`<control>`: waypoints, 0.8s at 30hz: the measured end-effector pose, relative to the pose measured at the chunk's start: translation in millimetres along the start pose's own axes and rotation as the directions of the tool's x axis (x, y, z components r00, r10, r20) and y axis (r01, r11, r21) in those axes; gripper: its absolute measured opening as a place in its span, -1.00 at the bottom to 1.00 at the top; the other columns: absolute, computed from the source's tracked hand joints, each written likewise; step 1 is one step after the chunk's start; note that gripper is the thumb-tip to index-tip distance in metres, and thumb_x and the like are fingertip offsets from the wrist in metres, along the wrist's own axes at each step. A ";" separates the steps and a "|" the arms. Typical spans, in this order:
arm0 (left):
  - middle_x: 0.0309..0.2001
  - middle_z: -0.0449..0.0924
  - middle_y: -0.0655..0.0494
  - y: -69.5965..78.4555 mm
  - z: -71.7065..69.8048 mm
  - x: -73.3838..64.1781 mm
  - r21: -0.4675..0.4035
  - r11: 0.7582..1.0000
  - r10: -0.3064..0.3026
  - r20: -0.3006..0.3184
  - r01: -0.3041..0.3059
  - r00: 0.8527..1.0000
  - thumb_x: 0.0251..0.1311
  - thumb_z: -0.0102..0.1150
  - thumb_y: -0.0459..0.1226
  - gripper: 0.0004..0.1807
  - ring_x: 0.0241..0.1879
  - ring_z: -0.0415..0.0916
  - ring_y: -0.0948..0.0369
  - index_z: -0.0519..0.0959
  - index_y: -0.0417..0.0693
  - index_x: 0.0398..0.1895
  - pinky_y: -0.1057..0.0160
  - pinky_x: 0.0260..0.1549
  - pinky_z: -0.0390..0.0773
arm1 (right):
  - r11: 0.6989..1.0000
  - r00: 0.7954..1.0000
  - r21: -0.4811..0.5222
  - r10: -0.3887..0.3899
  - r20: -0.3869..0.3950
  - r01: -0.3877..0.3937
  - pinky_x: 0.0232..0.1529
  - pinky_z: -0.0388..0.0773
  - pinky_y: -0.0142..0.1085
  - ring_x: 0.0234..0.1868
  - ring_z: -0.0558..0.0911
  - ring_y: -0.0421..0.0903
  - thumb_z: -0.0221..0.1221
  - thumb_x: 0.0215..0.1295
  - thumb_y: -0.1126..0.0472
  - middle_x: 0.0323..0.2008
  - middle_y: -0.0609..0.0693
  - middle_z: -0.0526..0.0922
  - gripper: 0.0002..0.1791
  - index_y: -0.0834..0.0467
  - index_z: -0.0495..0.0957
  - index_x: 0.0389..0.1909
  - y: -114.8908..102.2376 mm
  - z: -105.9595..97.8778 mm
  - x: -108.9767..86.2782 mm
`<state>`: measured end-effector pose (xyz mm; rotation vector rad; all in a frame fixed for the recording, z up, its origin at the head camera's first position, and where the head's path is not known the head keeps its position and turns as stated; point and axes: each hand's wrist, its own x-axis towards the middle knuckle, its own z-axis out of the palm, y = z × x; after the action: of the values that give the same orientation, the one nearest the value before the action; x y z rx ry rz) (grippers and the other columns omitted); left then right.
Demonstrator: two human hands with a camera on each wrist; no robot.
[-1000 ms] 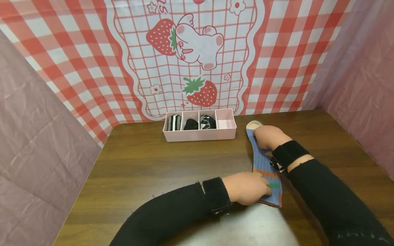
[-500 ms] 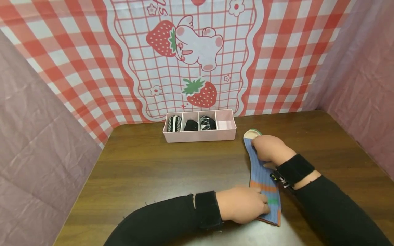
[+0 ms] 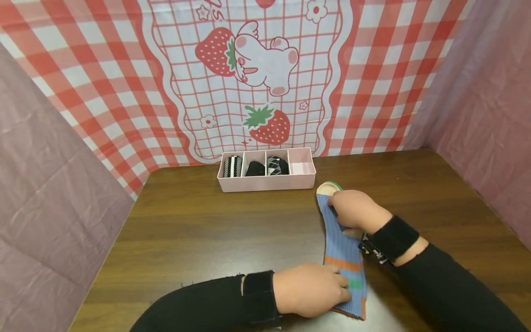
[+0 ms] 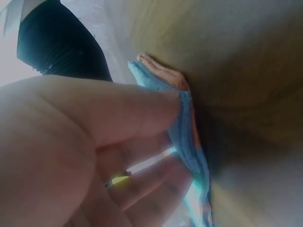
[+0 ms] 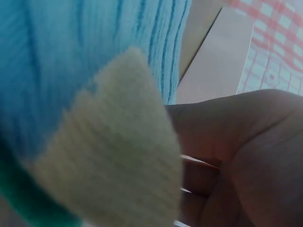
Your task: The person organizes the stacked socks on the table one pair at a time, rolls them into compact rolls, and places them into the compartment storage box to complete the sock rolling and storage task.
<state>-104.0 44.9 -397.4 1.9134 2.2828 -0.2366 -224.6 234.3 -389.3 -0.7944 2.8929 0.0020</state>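
Observation:
A long blue ribbed sock (image 3: 342, 244) with orange and green bands and a cream heel lies flat on the table, cuff toward me. My left hand (image 3: 309, 288) rests at the cuff end; in the left wrist view its thumb meets the layered edge of the sock (image 4: 187, 127) with fingers on the other side. Higher up, my right hand (image 3: 358, 212) grips the sock just below the cream part. The right wrist view has the cream heel (image 5: 123, 142) and a green toe (image 5: 28, 189) close up, with thumb and fingers partly hidden behind them.
A pink divided box (image 3: 265, 184) stands at the back of the wooden table (image 3: 215, 230). Rolled socks in black and white (image 3: 277, 166) fill three compartments; its rightmost one is bare. A red checked cloth (image 3: 373, 92) hangs behind.
Both hands and the sock have slid toward me and a little left across the table. The box and its rolled socks have stayed put.

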 end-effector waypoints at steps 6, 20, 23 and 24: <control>0.06 0.58 0.38 3.9 4.0 -10.4 0.003 1.000 0.022 -0.038 -0.022 0.999 0.51 0.12 -0.12 -0.72 -0.10 0.37 0.40 0.66 0.29 0.18 0.50 -0.09 0.38 | 0.998 0.998 -0.035 -0.057 -0.023 0.056 -0.29 0.61 -0.07 -0.35 0.59 -0.06 0.45 0.18 0.25 -0.36 0.00 0.55 -0.81 0.15 0.68 -0.22 -16.9 4.1 3.2; -0.06 0.60 0.38 3.5 8.3 -49.4 -0.062 0.998 -0.006 -0.071 0.001 0.997 0.43 0.25 -0.12 -0.78 -0.28 0.26 0.41 0.71 0.24 0.06 0.50 -0.30 0.26 | 0.990 0.992 -0.060 -0.130 -0.001 0.130 -0.25 0.63 -0.08 -0.31 0.60 -0.04 0.44 0.23 0.19 -0.34 -0.02 0.54 -0.82 0.12 0.68 -0.20 -60.1 4.8 35.4; -0.09 0.58 0.37 2.8 10.7 -55.1 -0.053 0.999 -0.012 -0.078 0.008 0.997 0.38 0.29 -0.13 -0.76 -0.30 0.25 0.40 0.70 0.23 0.07 0.48 -0.33 0.23 | 0.988 0.989 -0.049 -0.150 0.001 0.150 -0.17 0.62 -0.08 -0.23 0.61 -0.03 0.46 0.21 0.19 -0.29 -0.02 0.56 -0.77 0.11 0.69 -0.15 -64.7 4.2 43.8; -0.10 0.58 0.37 2.5 11.4 -56.8 -0.053 0.999 -0.014 -0.080 0.009 0.997 0.37 0.30 -0.13 -0.76 -0.30 0.25 0.40 0.71 0.22 0.06 0.48 -0.32 0.23 | 0.986 0.987 -0.047 -0.159 0.003 0.159 -0.12 0.62 -0.08 -0.18 0.61 -0.02 0.46 0.20 0.19 -0.26 -0.01 0.57 -0.74 0.12 0.70 -0.11 -66.2 4.1 46.9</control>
<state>-91.6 -11.7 -396.2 1.9182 2.3265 -0.1022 -230.2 153.7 -397.4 -1.0317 2.8314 0.0528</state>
